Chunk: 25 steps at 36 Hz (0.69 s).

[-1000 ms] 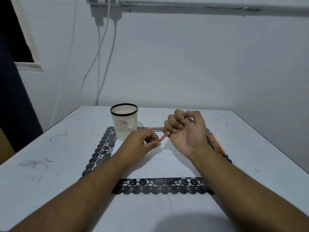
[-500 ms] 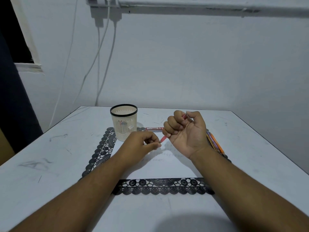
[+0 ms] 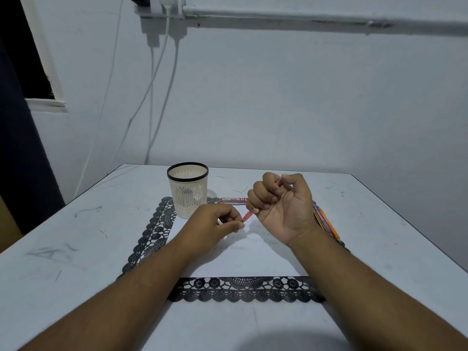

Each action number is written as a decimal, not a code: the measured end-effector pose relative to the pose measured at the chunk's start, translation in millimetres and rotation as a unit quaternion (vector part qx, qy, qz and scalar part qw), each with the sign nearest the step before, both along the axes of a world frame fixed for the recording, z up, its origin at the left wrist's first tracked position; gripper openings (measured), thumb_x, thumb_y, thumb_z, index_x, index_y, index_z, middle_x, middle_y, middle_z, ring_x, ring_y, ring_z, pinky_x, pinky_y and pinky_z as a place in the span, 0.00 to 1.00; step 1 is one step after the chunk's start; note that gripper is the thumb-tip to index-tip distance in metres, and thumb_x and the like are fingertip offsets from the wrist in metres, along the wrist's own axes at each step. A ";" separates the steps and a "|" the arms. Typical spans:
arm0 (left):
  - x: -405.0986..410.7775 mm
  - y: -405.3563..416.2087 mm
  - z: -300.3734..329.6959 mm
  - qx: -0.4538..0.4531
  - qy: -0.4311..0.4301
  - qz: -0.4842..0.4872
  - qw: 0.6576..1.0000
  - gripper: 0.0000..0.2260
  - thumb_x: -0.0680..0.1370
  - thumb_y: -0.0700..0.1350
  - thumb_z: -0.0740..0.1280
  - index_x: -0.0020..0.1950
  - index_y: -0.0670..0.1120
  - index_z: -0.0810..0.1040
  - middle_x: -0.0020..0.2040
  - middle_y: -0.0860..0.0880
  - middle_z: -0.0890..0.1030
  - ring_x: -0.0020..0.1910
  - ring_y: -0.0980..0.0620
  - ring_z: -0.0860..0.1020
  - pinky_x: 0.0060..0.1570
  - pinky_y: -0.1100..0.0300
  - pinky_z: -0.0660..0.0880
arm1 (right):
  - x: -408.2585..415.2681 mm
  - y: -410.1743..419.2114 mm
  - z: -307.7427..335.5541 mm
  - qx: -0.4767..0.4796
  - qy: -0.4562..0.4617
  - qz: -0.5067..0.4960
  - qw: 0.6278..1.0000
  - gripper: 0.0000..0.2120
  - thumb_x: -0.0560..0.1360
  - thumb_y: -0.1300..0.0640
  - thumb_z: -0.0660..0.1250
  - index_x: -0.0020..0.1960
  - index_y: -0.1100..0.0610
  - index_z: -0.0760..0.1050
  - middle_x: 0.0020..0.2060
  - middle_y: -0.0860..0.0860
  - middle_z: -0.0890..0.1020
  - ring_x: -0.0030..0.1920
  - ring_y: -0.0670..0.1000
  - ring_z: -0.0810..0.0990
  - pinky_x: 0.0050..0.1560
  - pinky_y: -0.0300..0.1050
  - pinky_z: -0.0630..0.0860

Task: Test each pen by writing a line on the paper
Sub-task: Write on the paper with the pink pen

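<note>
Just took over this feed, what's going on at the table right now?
A person is testing pens. The right hand grips a red pen in its fist above the paper, while the left hand pinches its lower tip, apparently the cap. The paper already carries faint writing. More pens lie to the right, and some stand in the mesh cup.

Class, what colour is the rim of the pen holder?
Black, on a cream slotted pen holder; the head view shows it best.

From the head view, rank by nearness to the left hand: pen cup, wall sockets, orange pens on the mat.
1. Pen cup, just beyond the left hand.
2. Orange pens, across the paper, behind the right wrist.
3. Wall sockets, high on the wall.
</note>
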<state>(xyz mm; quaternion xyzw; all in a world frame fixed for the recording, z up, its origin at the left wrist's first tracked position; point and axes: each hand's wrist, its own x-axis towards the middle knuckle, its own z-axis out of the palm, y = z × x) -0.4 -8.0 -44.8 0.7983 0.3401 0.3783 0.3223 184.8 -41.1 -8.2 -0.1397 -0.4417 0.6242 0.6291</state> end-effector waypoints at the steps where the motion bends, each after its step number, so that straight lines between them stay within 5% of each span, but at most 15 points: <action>1: -0.3 1.2 -0.7 0.002 0.000 0.000 1.000 0.05 0.76 0.41 0.76 0.41 0.49 0.84 0.35 0.54 0.82 0.33 0.63 0.74 0.37 0.70 0.69 | -0.2 -0.2 0.5 0.002 -0.002 0.000 1.000 0.15 0.73 0.49 0.59 0.33 0.53 0.59 0.28 0.50 0.59 0.32 0.51 0.55 0.36 0.50 0.53; 9: 1.6 2.3 -0.9 0.009 0.008 -0.009 1.000 0.06 0.77 0.42 0.75 0.42 0.51 0.85 0.37 0.59 0.84 0.36 0.63 0.77 0.39 0.71 0.69 | -2.4 -3.1 1.4 -0.010 0.007 -0.020 1.000 0.15 0.76 0.47 0.59 0.35 0.55 0.64 0.29 0.50 0.60 0.32 0.51 0.55 0.36 0.48 0.58; 16: -3.3 4.4 -3.3 0.004 0.006 0.025 1.000 0.04 0.77 0.43 0.75 0.42 0.50 0.85 0.39 0.54 0.85 0.37 0.62 0.78 0.39 0.70 0.71 | -10.4 -2.4 4.7 -0.048 0.027 -0.095 0.994 0.15 0.77 0.48 0.59 0.37 0.57 0.68 0.32 0.54 0.70 0.34 0.55 0.71 0.45 0.51 0.72; 25: -1.5 5.6 -2.9 0.006 0.001 0.028 1.000 0.03 0.75 0.42 0.77 0.42 0.48 0.86 0.36 0.53 0.84 0.36 0.61 0.77 0.38 0.69 0.70 | -11.8 -5.4 4.7 -0.029 0.036 -0.069 0.997 0.14 0.74 0.49 0.58 0.34 0.54 0.62 0.30 0.50 0.61 0.33 0.51 0.57 0.36 0.47 0.62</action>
